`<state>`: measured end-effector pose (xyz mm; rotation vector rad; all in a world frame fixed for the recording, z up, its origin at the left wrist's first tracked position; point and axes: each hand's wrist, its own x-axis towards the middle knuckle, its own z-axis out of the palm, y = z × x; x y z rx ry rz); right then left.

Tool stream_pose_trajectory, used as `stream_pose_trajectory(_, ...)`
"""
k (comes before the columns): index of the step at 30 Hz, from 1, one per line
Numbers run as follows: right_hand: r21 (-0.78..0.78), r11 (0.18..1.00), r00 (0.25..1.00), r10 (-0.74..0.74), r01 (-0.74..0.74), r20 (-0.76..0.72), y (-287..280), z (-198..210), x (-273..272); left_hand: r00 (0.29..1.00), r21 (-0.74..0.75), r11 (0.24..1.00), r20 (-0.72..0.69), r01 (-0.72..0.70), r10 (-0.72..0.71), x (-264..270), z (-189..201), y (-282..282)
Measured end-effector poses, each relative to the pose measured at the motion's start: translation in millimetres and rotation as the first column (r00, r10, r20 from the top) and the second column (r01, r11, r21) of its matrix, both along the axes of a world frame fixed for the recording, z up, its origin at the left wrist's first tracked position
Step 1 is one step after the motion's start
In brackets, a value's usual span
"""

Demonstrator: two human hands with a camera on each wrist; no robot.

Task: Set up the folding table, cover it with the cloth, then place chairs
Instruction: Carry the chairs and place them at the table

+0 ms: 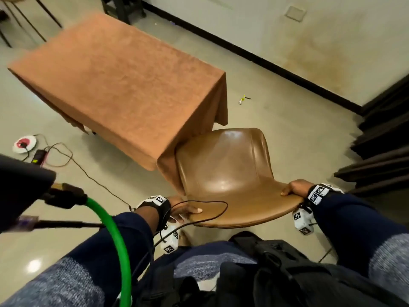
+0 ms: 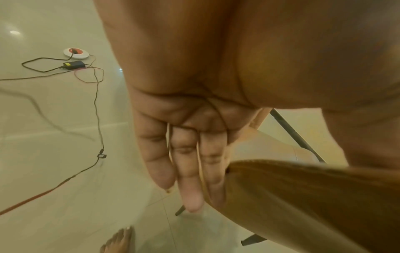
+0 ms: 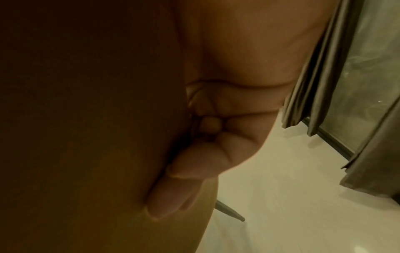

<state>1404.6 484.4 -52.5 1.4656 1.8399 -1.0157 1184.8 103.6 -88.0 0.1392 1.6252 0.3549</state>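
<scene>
The folding table stands covered by an orange-brown cloth (image 1: pixel 124 85) that hangs down its sides. A brown leather chair (image 1: pixel 225 169) stands at the table's near right corner, its seat touching the hanging cloth. I hold the top edge of its backrest with both hands. My left hand (image 1: pixel 183 210) grips the left end, thumb on the front and fingers (image 2: pixel 190 171) behind the chair's rim (image 2: pixel 303 205). My right hand (image 1: pixel 294 189) grips the right end, with fingers (image 3: pixel 173 196) pressed flat on the chair back (image 3: pixel 86 137). A chair leg (image 3: pixel 229 212) shows below.
A white and red floor socket (image 1: pixel 24 142), a black adapter (image 1: pixel 39 155) and loose cables lie on the floor to the left. Dark curtains (image 1: pixel 385 140) hang at the right. A wall with black skirting (image 1: pixel 265 60) runs behind. Small litter (image 1: pixel 242 99) lies beyond the chair.
</scene>
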Motion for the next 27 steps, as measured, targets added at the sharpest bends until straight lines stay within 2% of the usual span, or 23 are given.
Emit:
stream_pose_trajectory(4,-0.063,0.994,0.996,0.093,-0.094,-0.016,57,-26,-12,0.977,0.114,0.973,-0.054,-0.201,0.208,17,-19,24)
stream_pose_trajectory(6,-0.089,0.983,0.987,0.156,-0.159,-0.040,87,-36,-23,0.975,0.142,0.966,-0.034,-0.214,0.221,27,-22,42)
stream_pose_trajectory(10,-0.085,0.951,0.954,0.296,-0.299,-0.050,124,-28,-58,0.968,0.157,0.957,-0.025,-0.244,0.251,41,-10,75)
stream_pose_trajectory(13,-0.068,0.906,0.909,0.415,-0.418,-0.046,148,-25,-93,0.970,0.146,0.960,-0.019,-0.239,0.244,44,-13,95)
stream_pose_trajectory(16,-0.029,0.856,0.857,0.515,-0.516,-0.037,157,-20,-130,0.952,0.112,0.947,-0.012,-0.302,0.306,48,-14,108)
stream_pose_trajectory(19,0.035,0.841,0.841,0.541,-0.540,-0.034,170,-15,-159,0.928,0.123,0.924,-0.046,-0.363,0.371,54,-13,123)
stream_pose_trajectory(21,0.052,0.896,0.889,0.444,-0.441,-0.111,192,-18,-166,0.929,0.174,0.924,-0.093,-0.339,0.359,55,-16,140)
stream_pose_trajectory(23,0.014,0.981,0.957,0.192,-0.193,-0.216,220,-28,-161,0.924,0.227,0.917,-0.125,-0.328,0.361,56,-16,159)
stream_pose_trajectory(24,-0.047,0.999,0.959,0.006,-0.020,-0.282,230,-32,-154,0.923,0.237,0.915,-0.129,-0.327,0.363,57,-16,166)
stream_pose_trajectory(25,-0.117,0.983,0.930,-0.170,0.139,-0.324,237,-34,-147,0.924,0.245,0.914,-0.124,-0.324,0.361,56,-17,172)
stream_pose_trajectory(26,-0.182,0.958,0.897,-0.275,0.223,-0.345,238,-34,-141,0.924,0.247,0.912,-0.115,-0.329,0.364,55,-18,178)
stream_pose_trajectory(27,-0.234,0.942,0.875,-0.315,0.241,-0.368,236,-32,-137,0.921,0.251,0.908,-0.116,-0.334,0.371,55,-16,182)
